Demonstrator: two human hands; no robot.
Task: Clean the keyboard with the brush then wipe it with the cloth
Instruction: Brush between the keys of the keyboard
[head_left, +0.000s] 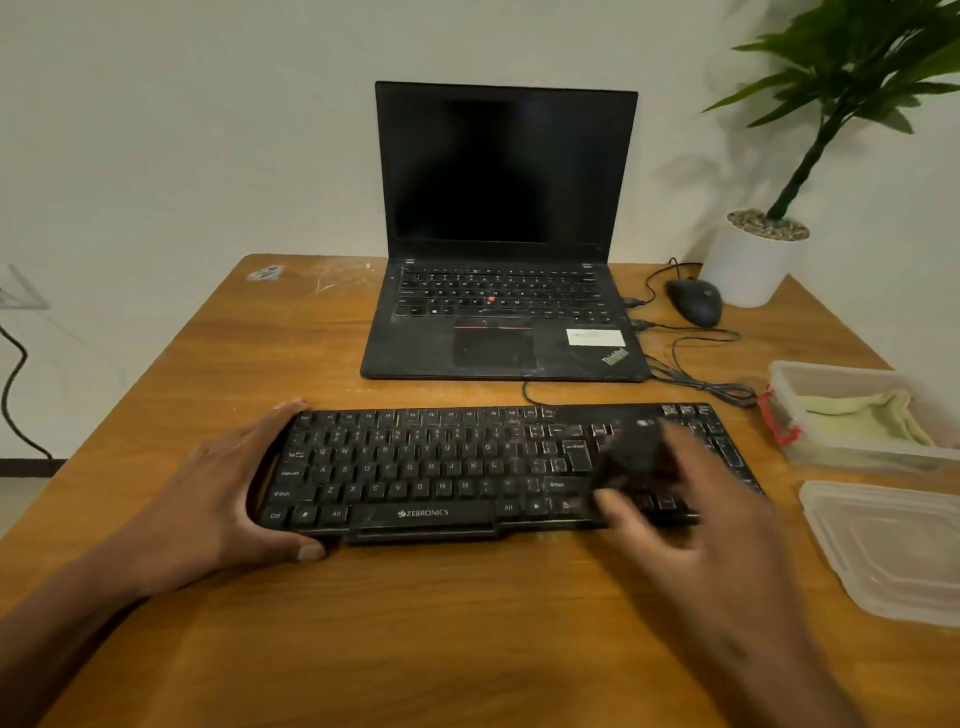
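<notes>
Head view is showing a black keyboard marked "ZEBRONICS", lying on the desk before a "ThinkPad" laptop. The left hand is gripping its left end, thumb under the front edge. The right hand is blurring over the right keys, holding something dark; its grip is unclear. A cloth is lying in a clear box.

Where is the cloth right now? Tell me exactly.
In the head view, the cloth lies inside the open clear container at the table's right edge, just right of the keyboard and behind the loose lid.
</notes>
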